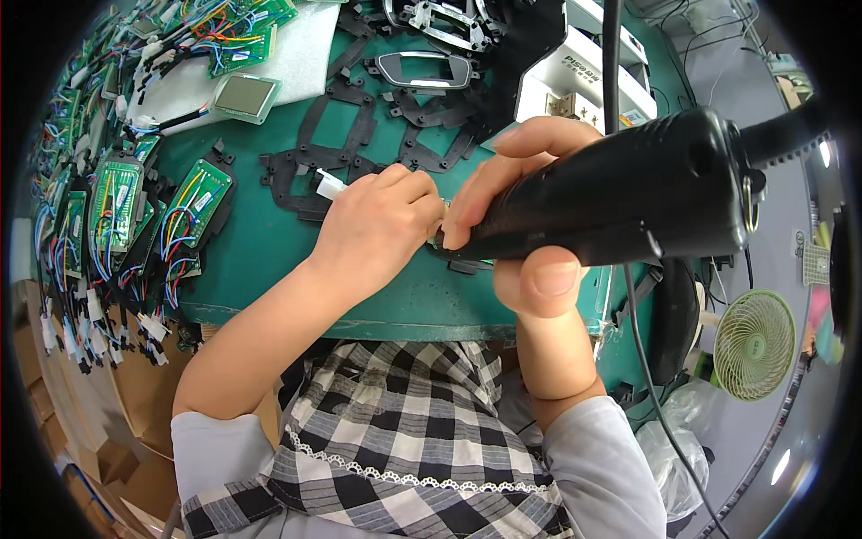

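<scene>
Right hand (pixel 530 211): your fingers wrap tight round the black electric screwdriver (pixel 628 189), tip angled down-left.
Left hand (pixel 382 220): your fingers pinch closed on a small white part (pixel 329 185), just beside the tip.
Bench (pixel 269 242): green; black frames (pixel 332 135) behind your hands.
Far left: green circuit boards (pixel 117 202), coloured wires.

I can't see what my left hand (pixel 382 220) pins down near the tabletop's (pixel 269 260) front edge; my closed fingers cover all but a white tab. The tip of the black power screwdriver (pixel 620 193) in my right hand (pixel 530 216) is hidden behind both hands, and its cable runs out past the top of the picture. The circuit boards (pixel 117 202) along the tabletop's left edge blur at the rim, their wiring too small to trace.
</scene>
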`<state>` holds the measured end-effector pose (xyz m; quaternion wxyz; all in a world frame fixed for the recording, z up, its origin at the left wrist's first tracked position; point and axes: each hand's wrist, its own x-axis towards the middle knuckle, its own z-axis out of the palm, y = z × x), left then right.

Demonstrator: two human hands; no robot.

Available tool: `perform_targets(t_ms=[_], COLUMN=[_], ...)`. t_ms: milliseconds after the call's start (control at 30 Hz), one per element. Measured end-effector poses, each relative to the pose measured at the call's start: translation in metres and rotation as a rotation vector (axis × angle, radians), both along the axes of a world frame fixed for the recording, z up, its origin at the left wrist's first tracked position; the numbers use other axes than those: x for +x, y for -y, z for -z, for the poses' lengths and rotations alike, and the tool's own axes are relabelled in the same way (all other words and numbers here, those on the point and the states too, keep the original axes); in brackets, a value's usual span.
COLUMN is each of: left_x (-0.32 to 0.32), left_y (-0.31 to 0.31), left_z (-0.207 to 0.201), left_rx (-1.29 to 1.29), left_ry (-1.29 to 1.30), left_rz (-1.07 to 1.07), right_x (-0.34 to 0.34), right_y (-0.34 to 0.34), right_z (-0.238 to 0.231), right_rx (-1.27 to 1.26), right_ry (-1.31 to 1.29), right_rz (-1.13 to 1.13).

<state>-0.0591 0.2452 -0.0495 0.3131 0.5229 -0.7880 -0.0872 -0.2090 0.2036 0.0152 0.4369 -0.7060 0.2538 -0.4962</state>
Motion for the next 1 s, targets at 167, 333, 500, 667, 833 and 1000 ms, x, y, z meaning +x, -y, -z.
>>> perform_targets(t_ms=[167, 333, 500, 667, 833, 1000], left_x=[-0.001, -0.01, 0.001, 0.086, 0.149, 0.092], left_y=[0.0, -0.015, -0.021, -0.056, -0.085, -0.059], left_z=[0.006, -0.009, -0.035, -0.085, -0.061, -0.09], left_rx=[-0.036, -0.013, 0.059, -0.08, 0.047, -0.111], left_ry=[-0.013, 0.045, 0.088, 0.263, 0.813, 0.562], left_rz=[0.026, 0.049, 0.018, -0.619, -0.872, -0.667], right_x=[-0.006, -0.056, -0.065, -0.098, -0.091, -0.088], right_y=[0.003, 0.031, 0.039, 0.055, 0.058, 0.056], right_z=[0.0, -0.012, -0.016, -0.004, -0.003, 0.005], right_rx=[0.057, 0.315, 0.42, 0.401, 0.434, 0.433], right_ry=[0.139, 0.659, 0.717, 0.717, 0.78, 0.779], right_rz=[0.143, -0.109, -0.176, -0.043, 0.033, 0.071])
